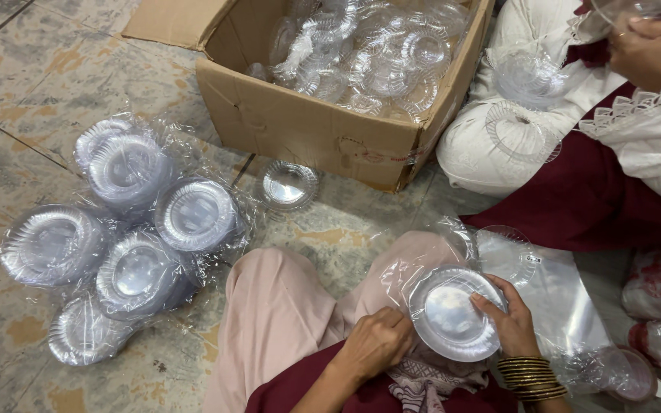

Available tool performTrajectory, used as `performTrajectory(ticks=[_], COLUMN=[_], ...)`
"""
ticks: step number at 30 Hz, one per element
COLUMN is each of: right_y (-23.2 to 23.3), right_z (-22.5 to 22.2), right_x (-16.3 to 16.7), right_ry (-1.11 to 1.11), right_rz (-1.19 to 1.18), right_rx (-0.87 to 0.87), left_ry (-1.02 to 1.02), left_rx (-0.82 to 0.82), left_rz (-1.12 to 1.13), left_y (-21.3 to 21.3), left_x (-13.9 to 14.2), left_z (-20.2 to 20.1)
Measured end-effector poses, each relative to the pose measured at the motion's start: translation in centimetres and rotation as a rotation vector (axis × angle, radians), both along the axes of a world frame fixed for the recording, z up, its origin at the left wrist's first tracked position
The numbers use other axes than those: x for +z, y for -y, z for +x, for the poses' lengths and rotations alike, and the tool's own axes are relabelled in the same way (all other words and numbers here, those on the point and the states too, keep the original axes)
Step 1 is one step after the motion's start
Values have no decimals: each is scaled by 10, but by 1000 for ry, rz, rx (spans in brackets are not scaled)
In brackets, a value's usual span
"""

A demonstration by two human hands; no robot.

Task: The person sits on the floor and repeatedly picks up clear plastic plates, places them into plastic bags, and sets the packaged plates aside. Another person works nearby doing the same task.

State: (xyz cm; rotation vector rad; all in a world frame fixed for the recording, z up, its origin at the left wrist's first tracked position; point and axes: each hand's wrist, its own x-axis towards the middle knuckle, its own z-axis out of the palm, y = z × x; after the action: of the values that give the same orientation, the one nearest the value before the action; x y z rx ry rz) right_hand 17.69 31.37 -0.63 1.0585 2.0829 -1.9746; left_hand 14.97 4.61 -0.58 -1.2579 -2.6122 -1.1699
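Head view shows the right hand gripping a stack of clear plates while the left hand pinches its plastic bag; best keep the stack level and the bag mouth taut

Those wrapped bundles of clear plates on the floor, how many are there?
6 wrapped bundles lie in a cluster left of the knee: two at the back, three across the middle, one nearest. More may be hidden beneath.

You hold a glossy clear plastic plate in thin shiny film. The box is matt brown cardboard; the floor is worn, mottled stone.
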Motion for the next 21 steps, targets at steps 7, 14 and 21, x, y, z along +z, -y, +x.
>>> performTrajectory(ticks=[7,14,21], right_y=[9,42,74], right_z=[-1,-11,-20], right_x=[-1,-3,-7], right_ry=[-101,-223,-242], right_rz=[69,-54,431], right_rx=[-59,-263,98], left_ry=[-44,-222,52], left_rx=[10,-173,-76], left_rz=[77,-27,237], left_y=[-2,-48,-45], left_x=[-24,-58,-44], left_z=[11,44,28])
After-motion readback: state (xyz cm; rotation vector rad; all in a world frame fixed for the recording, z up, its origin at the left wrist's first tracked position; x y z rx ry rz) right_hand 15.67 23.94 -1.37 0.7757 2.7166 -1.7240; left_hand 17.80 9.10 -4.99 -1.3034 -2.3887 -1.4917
